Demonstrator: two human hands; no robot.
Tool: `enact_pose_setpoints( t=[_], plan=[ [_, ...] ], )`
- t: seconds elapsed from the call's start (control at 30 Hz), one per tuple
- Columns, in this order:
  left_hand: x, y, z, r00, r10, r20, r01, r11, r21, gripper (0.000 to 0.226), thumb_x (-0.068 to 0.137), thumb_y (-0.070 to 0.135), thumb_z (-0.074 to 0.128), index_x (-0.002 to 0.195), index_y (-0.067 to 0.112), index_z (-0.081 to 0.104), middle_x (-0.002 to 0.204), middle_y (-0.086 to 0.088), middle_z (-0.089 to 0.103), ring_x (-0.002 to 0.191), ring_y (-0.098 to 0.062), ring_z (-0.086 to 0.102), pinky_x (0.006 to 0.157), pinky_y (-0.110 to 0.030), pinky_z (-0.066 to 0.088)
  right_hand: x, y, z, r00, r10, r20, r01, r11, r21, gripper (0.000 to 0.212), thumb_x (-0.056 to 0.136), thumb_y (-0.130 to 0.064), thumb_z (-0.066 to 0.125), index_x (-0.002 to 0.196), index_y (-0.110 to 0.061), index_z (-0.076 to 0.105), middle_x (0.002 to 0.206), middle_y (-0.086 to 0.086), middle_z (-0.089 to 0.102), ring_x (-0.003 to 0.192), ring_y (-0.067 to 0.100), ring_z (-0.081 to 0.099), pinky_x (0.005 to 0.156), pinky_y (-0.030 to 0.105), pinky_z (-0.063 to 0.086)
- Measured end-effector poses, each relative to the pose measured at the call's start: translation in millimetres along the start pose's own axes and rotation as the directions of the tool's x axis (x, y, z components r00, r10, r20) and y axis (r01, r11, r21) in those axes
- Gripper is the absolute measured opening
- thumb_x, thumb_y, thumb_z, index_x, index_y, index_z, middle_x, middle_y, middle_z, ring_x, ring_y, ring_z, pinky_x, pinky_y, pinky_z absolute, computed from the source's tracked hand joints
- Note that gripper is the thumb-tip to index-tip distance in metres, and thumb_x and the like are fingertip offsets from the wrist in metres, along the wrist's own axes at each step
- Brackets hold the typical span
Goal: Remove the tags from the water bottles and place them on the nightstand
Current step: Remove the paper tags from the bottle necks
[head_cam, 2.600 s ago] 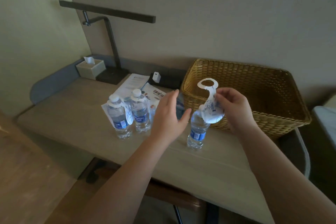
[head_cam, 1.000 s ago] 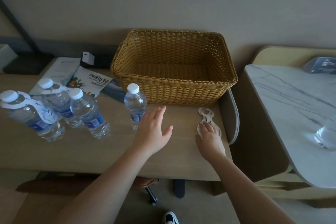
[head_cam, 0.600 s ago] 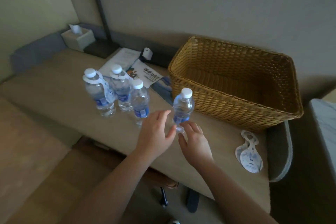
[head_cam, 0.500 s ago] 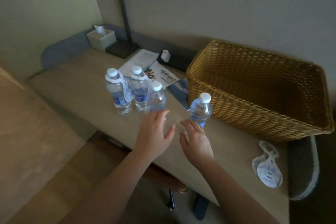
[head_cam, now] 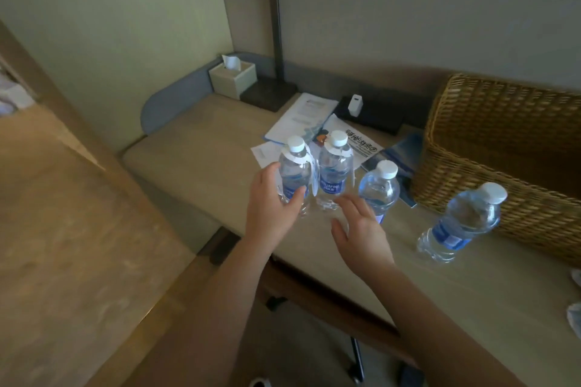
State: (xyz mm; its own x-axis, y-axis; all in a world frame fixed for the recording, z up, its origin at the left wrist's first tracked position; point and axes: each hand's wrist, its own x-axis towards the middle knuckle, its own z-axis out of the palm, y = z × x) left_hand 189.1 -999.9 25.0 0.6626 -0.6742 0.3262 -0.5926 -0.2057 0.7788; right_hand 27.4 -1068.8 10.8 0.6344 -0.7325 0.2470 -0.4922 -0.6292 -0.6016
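Now, head view: the only view, looking down over both forearms.
Bench edges: the bench (head_cam: 195, 148) has a raised grey lip along its left and back sides; its near edge runs diagonally from the left corner down toward the lower right, with floor beyond it.
Open room: bare bench top lies left of the bottles and in front of the right hand; the wicker basket (head_cam: 490, 148) closes off the right rear, and papers (head_cam: 301, 116), a lamp base (head_cam: 270, 93) and a tissue box (head_cam: 232, 78) fill the back.
Left hand pose: the left hand (head_cam: 270, 204) reaches forward from the lower middle, palm turned right.
Left fingers: thumb and fingers curl round the lower body of the left tagged bottle (head_cam: 294, 176), touching its label.
Right hand pose: the right hand (head_cam: 361, 232) hovers palm down just in front of the second tagged bottle (head_cam: 334, 170).
Right fingers: spread apart and relaxed, holding nothing; whether the tips touch a bottle I cannot tell.
Tags: a white tag (head_cam: 309, 166) hangs from the neck of the left bottle, another from the second.
Untagged bottles: one bare bottle (head_cam: 379, 188) stands just right of the hand, another bare bottle (head_cam: 462, 223) stands apart, beside the basket.
Right edge: pale scraps (head_cam: 575, 311) show at the frame border, too cropped to identify.
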Motion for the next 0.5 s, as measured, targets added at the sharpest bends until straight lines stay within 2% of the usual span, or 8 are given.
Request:
enact_pose_setpoints(
  t=[0.07, 0.13, 0.2, 0.27, 0.4, 0.5],
  plan=[
    [22, -9, -3, 0.997, 0.023, 0.068, -0.017, 0.997, -0.081, 0.055, 0.076, 0.041, 0.071, 0.122, 0.037, 0.041, 0.108, 0.030, 0.042, 0.105, 0.004, 0.040, 0.079, -0.004, 0.030, 8, -11, 12, 0.996, 0.064, -0.054, -0.064, 0.998, -0.002, 0.040, 0.089, -0.012, 0.057, 0.128, -0.007, 0.053, 0.134, 0.010, 0.049, 0.124, 0.029, 0.046, 0.098, 0.039, 0.043],
    [42, -17, -1, 0.983, -0.005, 0.183, 0.031, 0.989, -0.144, 0.066, 0.073, 0.046, 0.075, 0.128, 0.029, 0.042, 0.117, 0.021, 0.045, 0.109, 0.003, 0.042, 0.083, -0.003, 0.033, 15, -21, 21, 0.988, 0.125, -0.095, -0.125, 0.992, 0.000, 0.041, 0.089, -0.012, 0.056, 0.130, -0.009, 0.052, 0.135, 0.009, 0.048, 0.125, 0.027, 0.044, 0.097, 0.037, 0.042],
    [56, -23, 5, 0.956, -0.032, 0.292, 0.086, 0.981, -0.174, 0.074, 0.070, 0.046, 0.078, 0.131, 0.026, 0.043, 0.127, 0.008, 0.049, 0.115, -0.004, 0.048, 0.094, -0.017, 0.041, 20, -28, 27, 0.979, 0.166, -0.118, -0.166, 0.986, 0.004, 0.042, 0.089, -0.012, 0.056, 0.131, -0.009, 0.051, 0.135, 0.008, 0.049, 0.125, 0.025, 0.044, 0.097, 0.034, 0.041],
    [64, -26, 10, 0.942, -0.032, 0.334, 0.099, 0.978, -0.185, 0.074, 0.069, 0.046, 0.079, 0.130, 0.025, 0.043, 0.127, 0.005, 0.053, 0.117, -0.011, 0.052, 0.096, -0.030, 0.045, 24, -31, 27, 0.969, 0.208, -0.135, -0.208, 0.978, 0.010, 0.043, 0.089, -0.013, 0.056, 0.131, -0.011, 0.050, 0.134, 0.006, 0.050, 0.125, 0.024, 0.045, 0.096, 0.032, 0.040],
    [73, -32, 12, 0.931, 0.007, 0.366, 0.071, 0.977, -0.200, 0.068, 0.071, 0.045, 0.079, 0.127, 0.024, 0.045, 0.124, 0.004, 0.059, 0.114, -0.014, 0.055, 0.095, -0.034, 0.047, 31, -34, 26, 0.952, 0.261, -0.162, -0.263, 0.965, 0.011, 0.042, 0.091, -0.015, 0.056, 0.132, -0.013, 0.050, 0.135, 0.005, 0.051, 0.123, 0.025, 0.048, 0.092, 0.031, 0.041],
    [84, -36, 4, 0.875, 0.019, 0.483, 0.105, 0.968, -0.228, 0.066, 0.070, 0.045, 0.081, 0.125, 0.031, 0.047, 0.121, 0.010, 0.061, 0.112, -0.011, 0.056, 0.093, -0.033, 0.047, 40, -38, 27, 0.948, 0.276, -0.158, -0.273, 0.961, 0.041, 0.043, 0.092, -0.020, 0.056, 0.134, -0.016, 0.048, 0.135, 0.005, 0.052, 0.121, 0.022, 0.050, 0.090, 0.025, 0.037]
  ],
)
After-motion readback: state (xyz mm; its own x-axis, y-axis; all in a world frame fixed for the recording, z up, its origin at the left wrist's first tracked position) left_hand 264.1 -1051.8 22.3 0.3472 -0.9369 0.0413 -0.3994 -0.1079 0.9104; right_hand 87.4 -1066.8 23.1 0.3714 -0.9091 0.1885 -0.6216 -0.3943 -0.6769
